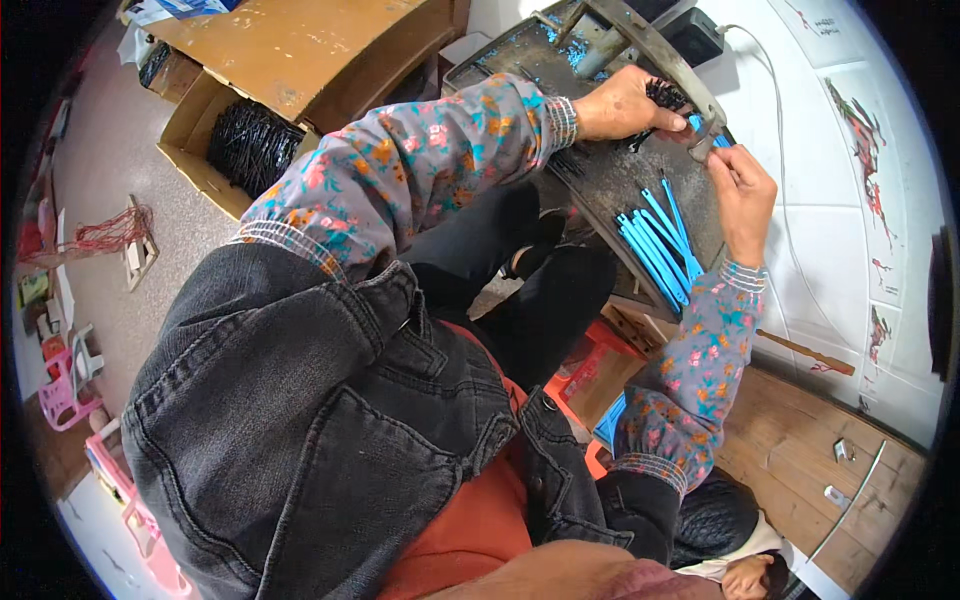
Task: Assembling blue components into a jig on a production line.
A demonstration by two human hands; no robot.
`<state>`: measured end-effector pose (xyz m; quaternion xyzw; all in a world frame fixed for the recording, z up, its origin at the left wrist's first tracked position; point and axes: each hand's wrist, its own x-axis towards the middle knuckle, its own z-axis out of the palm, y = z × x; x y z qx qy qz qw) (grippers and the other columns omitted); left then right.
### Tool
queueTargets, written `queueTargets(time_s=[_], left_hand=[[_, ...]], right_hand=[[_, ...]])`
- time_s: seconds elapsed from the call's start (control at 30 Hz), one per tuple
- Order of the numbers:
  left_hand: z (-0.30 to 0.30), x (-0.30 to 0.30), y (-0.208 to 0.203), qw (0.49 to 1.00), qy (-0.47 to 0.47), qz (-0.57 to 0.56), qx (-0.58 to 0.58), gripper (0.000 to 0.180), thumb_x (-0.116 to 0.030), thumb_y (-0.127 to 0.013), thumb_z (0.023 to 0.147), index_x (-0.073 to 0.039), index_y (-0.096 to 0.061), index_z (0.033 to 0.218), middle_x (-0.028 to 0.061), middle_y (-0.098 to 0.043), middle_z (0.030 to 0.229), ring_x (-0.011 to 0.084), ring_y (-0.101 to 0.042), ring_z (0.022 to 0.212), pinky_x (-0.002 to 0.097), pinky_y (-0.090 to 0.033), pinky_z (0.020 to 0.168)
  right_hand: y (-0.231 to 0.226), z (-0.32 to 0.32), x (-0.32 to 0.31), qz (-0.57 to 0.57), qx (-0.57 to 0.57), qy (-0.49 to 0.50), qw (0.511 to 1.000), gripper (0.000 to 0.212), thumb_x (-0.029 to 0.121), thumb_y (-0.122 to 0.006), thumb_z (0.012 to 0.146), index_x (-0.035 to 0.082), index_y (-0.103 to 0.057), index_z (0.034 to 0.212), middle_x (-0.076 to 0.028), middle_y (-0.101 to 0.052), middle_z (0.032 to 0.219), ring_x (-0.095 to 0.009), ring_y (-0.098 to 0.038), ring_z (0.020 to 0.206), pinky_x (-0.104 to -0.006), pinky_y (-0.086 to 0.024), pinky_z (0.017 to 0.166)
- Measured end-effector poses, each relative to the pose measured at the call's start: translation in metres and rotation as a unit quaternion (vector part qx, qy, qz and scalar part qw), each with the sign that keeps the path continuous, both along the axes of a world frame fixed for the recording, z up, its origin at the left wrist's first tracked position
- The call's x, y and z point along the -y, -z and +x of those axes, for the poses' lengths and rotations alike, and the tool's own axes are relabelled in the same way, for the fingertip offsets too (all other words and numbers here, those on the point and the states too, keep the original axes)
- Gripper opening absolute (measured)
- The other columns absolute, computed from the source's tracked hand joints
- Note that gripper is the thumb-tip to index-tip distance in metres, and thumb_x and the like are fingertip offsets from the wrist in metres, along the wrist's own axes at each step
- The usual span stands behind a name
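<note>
My left hand (625,105) is closed on a bunch of thin black bristly pieces (665,95), its thumb pointing toward the metal jaw (706,138) of a bench machine. On the other side of that jaw, my right hand (745,195) pinches a slim blue stick (720,141), mostly hidden by the fingers and the metal. Several blue sticks (655,250), some dark-tipped, lie in a loose pile on the dark worktop (630,190) below the hands. Both forearms wear flowered sleeves.
A worn metal arm (650,50) rises over the worktop, with blue scraps (575,55) behind it. An open cardboard box (190,150) of black strips stands left, beside a brown cabinet (290,50). White tiled wall (820,200) borders the right. A person (745,575) is at lower right.
</note>
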<state>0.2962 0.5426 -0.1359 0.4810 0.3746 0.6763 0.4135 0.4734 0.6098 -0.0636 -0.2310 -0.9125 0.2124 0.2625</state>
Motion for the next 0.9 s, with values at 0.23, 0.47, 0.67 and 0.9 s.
queueTargets(time_s=[0.23, 0.47, 0.67, 0.9], left_hand=[[-0.009, 0.001, 0.007, 0.998, -0.065, -0.011, -0.014, 0.011, -0.006, -0.066, 0.079, 0.000, -0.062, 0.087, 0.0043, -0.064, 0.080, 0.0103, -0.058, 0.072, 0.0263, -0.049, 0.068], [-0.020, 0.031, -0.014, 0.967, 0.077, -0.024, 0.243, 0.024, -0.006, -0.054, 0.087, 0.008, -0.053, 0.106, 0.0217, -0.061, 0.102, 0.0313, -0.061, 0.096, 0.0387, -0.051, 0.086], [-0.011, 0.038, -0.020, 0.943, 0.108, -0.007, 0.315, 0.026, -0.008, -0.053, 0.088, 0.009, -0.051, 0.107, 0.0228, -0.058, 0.106, 0.0322, -0.060, 0.099, 0.0408, -0.051, 0.087], [-0.043, 0.051, -0.033, 0.995, 0.065, -0.076, 0.013, 0.027, -0.017, -0.052, 0.091, 0.007, -0.055, 0.102, 0.0183, -0.064, 0.094, 0.0236, -0.065, 0.086, 0.0323, -0.054, 0.079]], right_hand=[[0.015, 0.003, -0.003, -0.078, -0.044, -0.004, 0.996, 0.010, 0.005, -0.059, 0.082, -0.004, -0.060, 0.078, 0.001, -0.051, 0.070, -0.004, -0.043, 0.061, -0.0195, -0.033, 0.053], [0.036, 0.034, 0.017, 0.019, 0.079, 0.011, 0.997, 0.018, 0.013, -0.067, 0.076, -0.004, -0.065, 0.082, -0.007, -0.061, 0.081, -0.015, -0.056, 0.073, -0.0259, -0.043, 0.066], [0.027, -0.005, 0.065, -0.140, -0.040, -0.016, 0.989, 0.012, 0.007, -0.064, 0.077, -0.005, -0.060, 0.077, -0.004, -0.053, 0.067, -0.008, -0.048, 0.062, -0.0219, -0.038, 0.055], [0.000, 0.028, 0.047, -0.006, 0.125, -0.053, 0.991, 0.010, 0.006, -0.063, 0.075, -0.003, -0.060, 0.077, -0.011, -0.054, 0.064, -0.019, -0.052, 0.056, -0.0282, -0.039, 0.053]])
